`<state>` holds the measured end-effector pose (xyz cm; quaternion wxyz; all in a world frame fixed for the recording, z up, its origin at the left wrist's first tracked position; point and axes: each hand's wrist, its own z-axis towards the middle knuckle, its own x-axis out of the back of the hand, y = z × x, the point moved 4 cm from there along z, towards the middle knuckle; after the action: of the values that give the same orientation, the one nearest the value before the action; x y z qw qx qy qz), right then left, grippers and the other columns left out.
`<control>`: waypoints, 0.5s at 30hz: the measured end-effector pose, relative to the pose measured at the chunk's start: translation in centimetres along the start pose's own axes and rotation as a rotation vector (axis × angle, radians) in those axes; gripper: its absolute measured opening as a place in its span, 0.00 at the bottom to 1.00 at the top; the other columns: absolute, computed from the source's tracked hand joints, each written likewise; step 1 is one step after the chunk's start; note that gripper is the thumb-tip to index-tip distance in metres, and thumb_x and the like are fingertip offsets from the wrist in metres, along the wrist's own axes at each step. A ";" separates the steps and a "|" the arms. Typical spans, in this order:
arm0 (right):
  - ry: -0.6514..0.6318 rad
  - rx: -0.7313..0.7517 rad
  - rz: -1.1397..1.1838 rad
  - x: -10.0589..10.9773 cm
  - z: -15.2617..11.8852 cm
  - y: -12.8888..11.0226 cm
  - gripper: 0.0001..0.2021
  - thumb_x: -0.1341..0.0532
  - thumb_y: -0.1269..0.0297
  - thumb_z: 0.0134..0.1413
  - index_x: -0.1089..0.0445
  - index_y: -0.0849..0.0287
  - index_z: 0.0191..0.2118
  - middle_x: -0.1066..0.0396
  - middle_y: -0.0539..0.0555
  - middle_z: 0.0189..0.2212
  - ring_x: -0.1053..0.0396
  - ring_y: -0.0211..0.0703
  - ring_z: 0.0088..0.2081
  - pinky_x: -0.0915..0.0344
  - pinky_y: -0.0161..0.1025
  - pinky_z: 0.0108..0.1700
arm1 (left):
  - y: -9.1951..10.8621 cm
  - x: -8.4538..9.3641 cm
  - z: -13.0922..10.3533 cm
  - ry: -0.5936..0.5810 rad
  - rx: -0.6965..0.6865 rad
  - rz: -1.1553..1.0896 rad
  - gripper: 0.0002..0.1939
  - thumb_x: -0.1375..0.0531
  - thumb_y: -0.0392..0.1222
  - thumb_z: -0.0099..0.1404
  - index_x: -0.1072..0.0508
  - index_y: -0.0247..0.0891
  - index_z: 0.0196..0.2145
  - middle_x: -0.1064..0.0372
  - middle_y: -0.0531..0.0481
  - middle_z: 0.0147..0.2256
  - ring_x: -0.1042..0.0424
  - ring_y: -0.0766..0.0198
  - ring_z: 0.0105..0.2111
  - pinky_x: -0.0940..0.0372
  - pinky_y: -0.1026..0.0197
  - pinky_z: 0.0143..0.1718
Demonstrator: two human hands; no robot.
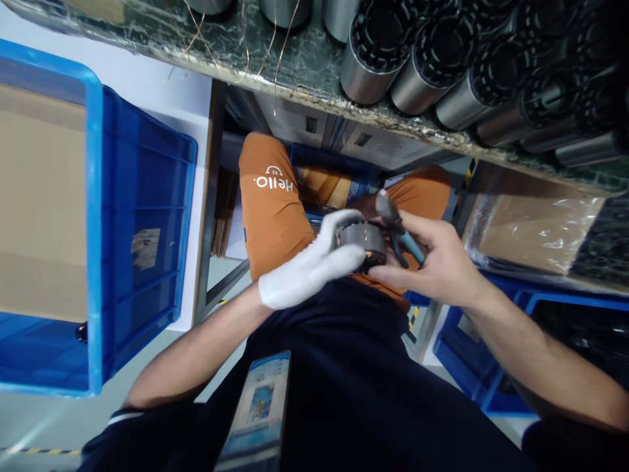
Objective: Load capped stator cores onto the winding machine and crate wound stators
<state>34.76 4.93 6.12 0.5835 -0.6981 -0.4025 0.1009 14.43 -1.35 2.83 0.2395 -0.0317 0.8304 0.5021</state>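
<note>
My left hand (319,261), in a white glove, is closed around a motor stator (364,240), a short metal cylinder with dark ends and a trace of copper wire. It is held above my lap. My bare right hand (437,259) grips a pair of pliers (411,248) with teal and dark handles, the tool's grey end pointing up and away from me. The right fingertips reach the stator's right side. Blur hides the pliers' jaws and the stator's fine wires.
Many similar metal cylinders with black slotted ends (366,75) stand on the worn green bench (304,72) ahead, where thin copper wires (275,49) hang over the edge. A blue crate (142,203) with cardboard is at left. Another blue bin (528,305) sits at right, below a plastic-wrapped box (535,229).
</note>
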 end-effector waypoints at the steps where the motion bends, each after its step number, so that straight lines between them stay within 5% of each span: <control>1: -0.043 -0.051 0.104 0.0 0.3 0.2 0.24 0.18 0.49 0.59 0.19 0.54 0.54 0.25 0.45 0.30 0.31 0.38 0.27 0.31 0.36 0.31 | 0.9 0.9 -0.6 0.076 -0.130 0.227 0.49 0.23 0.65 0.63 0.34 0.44 0.73 0.31 0.35 0.70 0.30 0.39 0.71 0.32 0.38 0.73; 3: -0.138 -0.119 0.312 -0.4 0.9 0.3 0.23 0.19 0.46 0.60 0.19 0.57 0.49 0.27 0.45 0.29 0.34 0.37 0.27 0.36 0.35 0.30 | 2.9 2.0 -1.7 0.176 -0.350 0.689 0.58 0.17 0.58 0.55 0.36 0.46 0.76 0.34 0.35 0.72 0.35 0.35 0.73 0.39 0.34 0.77; 5: -0.216 -0.164 0.435 -1.5 1.7 0.0 0.23 0.18 0.45 0.57 0.20 0.59 0.43 0.27 0.47 0.31 0.34 0.37 0.30 0.37 0.34 0.31 | 4.3 2.3 -2.4 0.149 -0.479 1.014 0.48 0.18 0.52 0.59 0.30 0.50 0.72 0.27 0.39 0.65 0.29 0.36 0.68 0.39 0.32 0.74; 7: -0.271 -0.187 0.519 -2.8 2.7 -0.4 0.23 0.17 0.47 0.56 0.22 0.59 0.40 0.29 0.46 0.30 0.37 0.35 0.29 0.40 0.33 0.30 | 5.3 2.3 -3.2 0.084 -0.532 1.149 0.36 0.22 0.47 0.64 0.24 0.53 0.67 0.21 0.44 0.54 0.23 0.42 0.58 0.34 0.35 0.68; 9: -0.317 -0.164 0.624 -3.8 3.5 -1.1 0.21 0.19 0.46 0.61 0.20 0.59 0.42 0.26 0.47 0.30 0.38 0.34 0.27 0.40 0.33 0.29 | 6.5 2.9 -4.6 0.148 -0.536 1.173 0.31 0.21 0.48 0.64 0.21 0.52 0.63 0.20 0.47 0.48 0.21 0.46 0.50 0.29 0.40 0.61; 12: -0.348 -0.127 0.649 -3.7 3.6 -1.8 0.21 0.26 0.44 0.71 0.17 0.56 0.56 0.16 0.55 0.39 0.33 0.37 0.27 0.33 0.36 0.30 | 8.4 5.9 -8.6 0.416 -0.405 1.185 0.32 0.17 0.49 0.59 0.18 0.49 0.60 0.18 0.47 0.50 0.19 0.49 0.48 0.25 0.46 0.56; 15: -0.266 -0.173 0.449 -1.9 2.3 -0.8 0.19 0.32 0.46 0.77 0.16 0.48 0.62 0.14 0.61 0.45 0.29 0.43 0.31 0.28 0.42 0.33 | 11.0 10.9 -15.2 0.797 -0.284 1.319 0.33 0.17 0.46 0.56 0.17 0.45 0.58 0.15 0.48 0.55 0.15 0.48 0.51 0.22 0.47 0.58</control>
<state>31.79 5.32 5.56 0.4270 -0.7976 -0.3178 0.2837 -3.95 -6.80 12.95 -0.4307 0.2602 0.6287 0.5929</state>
